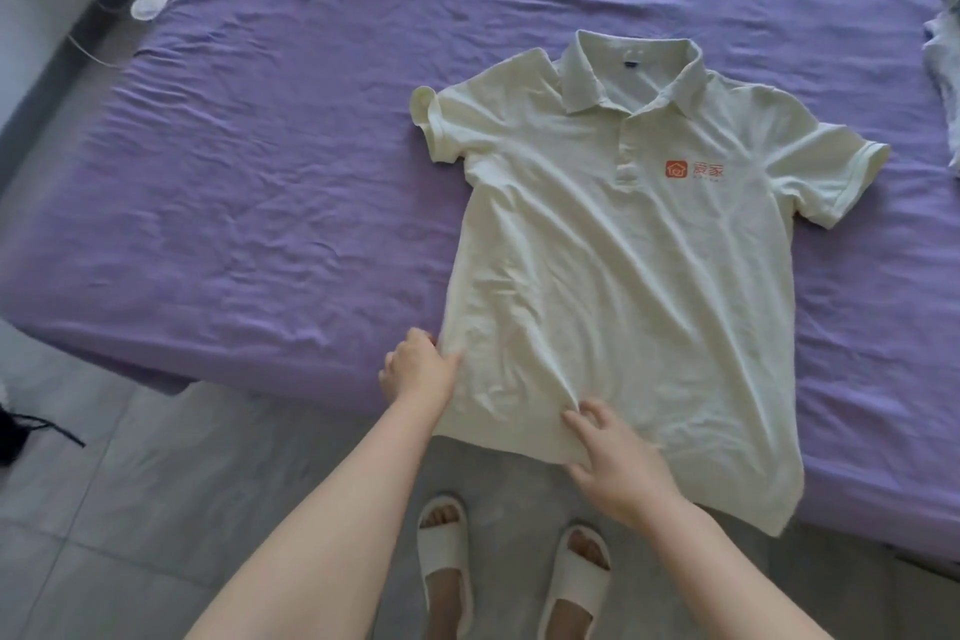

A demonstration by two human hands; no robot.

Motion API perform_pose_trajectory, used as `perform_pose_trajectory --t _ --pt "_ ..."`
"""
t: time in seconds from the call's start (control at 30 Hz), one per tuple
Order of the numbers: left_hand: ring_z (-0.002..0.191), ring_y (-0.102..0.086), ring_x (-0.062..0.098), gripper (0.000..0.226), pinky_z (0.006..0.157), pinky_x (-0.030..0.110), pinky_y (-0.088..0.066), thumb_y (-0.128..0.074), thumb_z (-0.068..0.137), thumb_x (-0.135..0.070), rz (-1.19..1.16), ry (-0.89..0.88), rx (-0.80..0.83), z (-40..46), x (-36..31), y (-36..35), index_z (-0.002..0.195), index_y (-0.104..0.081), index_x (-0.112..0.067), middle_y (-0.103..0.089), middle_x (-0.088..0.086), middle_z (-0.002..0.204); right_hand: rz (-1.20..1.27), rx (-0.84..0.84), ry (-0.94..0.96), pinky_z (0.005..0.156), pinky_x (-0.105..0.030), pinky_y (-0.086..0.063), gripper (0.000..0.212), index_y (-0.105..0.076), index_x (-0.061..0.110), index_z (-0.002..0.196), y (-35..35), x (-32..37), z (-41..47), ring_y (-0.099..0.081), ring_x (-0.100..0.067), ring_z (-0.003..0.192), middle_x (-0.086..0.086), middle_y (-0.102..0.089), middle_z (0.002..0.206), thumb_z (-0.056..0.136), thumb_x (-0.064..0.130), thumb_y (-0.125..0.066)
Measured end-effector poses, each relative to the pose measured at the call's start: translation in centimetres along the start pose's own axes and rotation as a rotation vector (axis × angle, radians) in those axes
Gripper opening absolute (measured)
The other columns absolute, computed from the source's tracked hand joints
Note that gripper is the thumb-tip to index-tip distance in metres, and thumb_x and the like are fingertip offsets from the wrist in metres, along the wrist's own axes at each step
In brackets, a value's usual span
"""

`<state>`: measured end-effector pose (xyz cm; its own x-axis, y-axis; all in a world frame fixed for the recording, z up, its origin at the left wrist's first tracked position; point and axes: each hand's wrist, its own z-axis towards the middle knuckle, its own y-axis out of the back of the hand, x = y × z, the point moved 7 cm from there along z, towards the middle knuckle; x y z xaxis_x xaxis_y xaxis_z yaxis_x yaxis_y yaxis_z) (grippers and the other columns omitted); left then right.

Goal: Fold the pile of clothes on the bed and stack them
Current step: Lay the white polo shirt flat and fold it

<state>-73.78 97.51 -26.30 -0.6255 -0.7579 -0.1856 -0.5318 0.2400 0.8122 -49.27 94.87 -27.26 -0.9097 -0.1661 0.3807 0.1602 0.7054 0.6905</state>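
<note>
— Where is the shirt lying?
— The pale polo shirt (613, 276) is lying face up on the purple bed sheet (260, 146), collar pointing away, both short sleeves spreading out, an orange logo (695, 169) showing on the chest. Its hem is hanging just over the near edge of the bed.
— And the hands?
— The left hand (418, 369) is pinching the shirt's left side edge near the hem, thumb on top of the cloth. The right hand (610, 452) is gripping the hem itself, fingers curling into a small bunch of fabric.
— Anything else lying around?
— More light clothing (945, 68) is sitting at the right edge of the bed, well apart from the shirt. The person is standing in white slippers (441, 566) on grey floor tiles, and a small white round thing (149, 5) is resting beside the bed's far left corner.
</note>
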Motion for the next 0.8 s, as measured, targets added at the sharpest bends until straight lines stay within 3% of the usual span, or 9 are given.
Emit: perform_pose_trajectory --t 0.1,0.17,0.23,0.3,0.37,0.4,0.5,0.63,0.8 --pt "0.108 -0.047 0.033 0.022 0.087 0.037 -0.041 -0.053 0.088 -0.032 -0.143 -0.058 0.091 0.2 0.5 0.1 0.095 -0.056 -0.011 -0.062 0.010 0.105 0.031 -0.145 -0.100 0.097 -0.033 -0.040 0.039 -0.050 0.022 0.130 1.8 0.7 1.1 -0.043 -0.023 0.126 -0.002 -0.046 0.138 0.093 0.032 -0.045" --pt "0.095 -0.048 0.031 0.013 0.074 0.037 -0.038 -0.050 0.088 -0.022 -0.334 -0.115 0.091 -0.4 1.2 0.7 0.085 -0.045 -0.011 -0.056 0.006 0.088 0.030 -0.196 -0.102 0.109 -0.038 -0.027 0.053 -0.032 0.030 0.145 2.7 2.0 2.1 -0.016 -0.023 0.142 -0.001 -0.018 0.157 0.094 0.033 -0.046" --pt "0.086 -0.051 0.030 0.012 0.070 0.038 -0.039 -0.050 0.090 -0.020 -0.455 -0.138 0.106 -1.1 2.2 1.2 0.090 -0.044 -0.009 -0.053 0.004 0.084 0.009 -0.109 -0.103 0.113 -0.043 -0.020 0.063 -0.013 0.037 0.149 2.2 3.3 2.9 0.003 -0.022 0.146 0.003 0.006 0.159 0.094 0.039 -0.044" --pt "0.090 -0.055 0.027 0.020 0.073 0.036 -0.041 -0.054 0.092 -0.024 -0.457 -0.147 0.152 -1.6 3.5 1.1 0.102 -0.044 -0.011 -0.056 0.003 0.094 -0.070 0.000 -0.137 0.109 -0.043 -0.028 0.059 -0.022 0.032 0.146 1.3 4.4 3.4 -0.012 -0.028 0.143 -0.001 -0.004 0.159 0.093 0.042 -0.044" --pt "0.094 -0.058 0.022 0.029 0.078 0.033 -0.046 -0.060 0.090 -0.028 -0.480 -0.137 0.272 -1.7 4.3 0.6 0.111 -0.046 -0.015 -0.057 -0.001 0.100 0.005 -0.035 -0.206 0.099 -0.039 -0.041 0.038 -0.049 0.024 0.129 1.8 5.3 3.8 -0.040 -0.028 0.124 -0.008 -0.035 0.146 0.094 0.036 -0.043" --pt "0.094 -0.061 0.021 0.030 0.081 0.034 -0.050 -0.063 0.089 -0.027 -0.501 -0.130 0.346 -1.7 4.6 0.2 0.112 -0.050 -0.015 -0.060 -0.001 0.102 0.036 -0.053 -0.215 0.100 -0.039 -0.041 0.035 -0.052 0.024 0.126 2.1 6.0 4.0 -0.042 -0.028 0.121 -0.008 -0.039 0.144 0.095 0.034 -0.042" --pt "0.090 -0.066 0.025 0.021 0.082 0.039 -0.053 -0.069 0.085 -0.020 -0.508 -0.142 0.458 -1.7 5.5 0.0 0.100 -0.065 -0.006 -0.070 0.009 0.100 -0.021 0.057 -0.109 0.110 -0.043 -0.029 0.049 -0.034 0.034 0.141 0.9 8.3 4.8 -0.018 -0.027 0.140 0.000 -0.013 0.158 0.093 0.033 -0.045" --pt "0.086 -0.061 0.018 0.013 0.080 0.032 -0.048 -0.068 0.084 -0.025 -0.383 -0.142 0.397 -0.3 6.6 1.6 0.087 -0.063 -0.014 -0.068 0.000 0.091 0.104 0.055 -0.147 0.095 -0.034 -0.045 0.033 -0.058 0.023 0.123 1.3 10.2 5.4 -0.052 -0.022 0.116 -0.004 -0.055 0.132 0.094 0.027 -0.044" --pt "0.112 -0.056 0.016 0.035 0.093 0.028 -0.044 -0.060 0.090 -0.027 -0.387 -0.141 0.361 2.5 3.7 3.8 0.122 -0.058 -0.015 -0.061 -0.001 0.123 0.168 -0.047 -0.113 0.103 -0.028 -0.033 0.041 -0.046 0.016 0.137 4.2 10.8 7.2 -0.041 -0.021 0.129 -0.002 -0.045 0.140 0.096 0.017 -0.043"
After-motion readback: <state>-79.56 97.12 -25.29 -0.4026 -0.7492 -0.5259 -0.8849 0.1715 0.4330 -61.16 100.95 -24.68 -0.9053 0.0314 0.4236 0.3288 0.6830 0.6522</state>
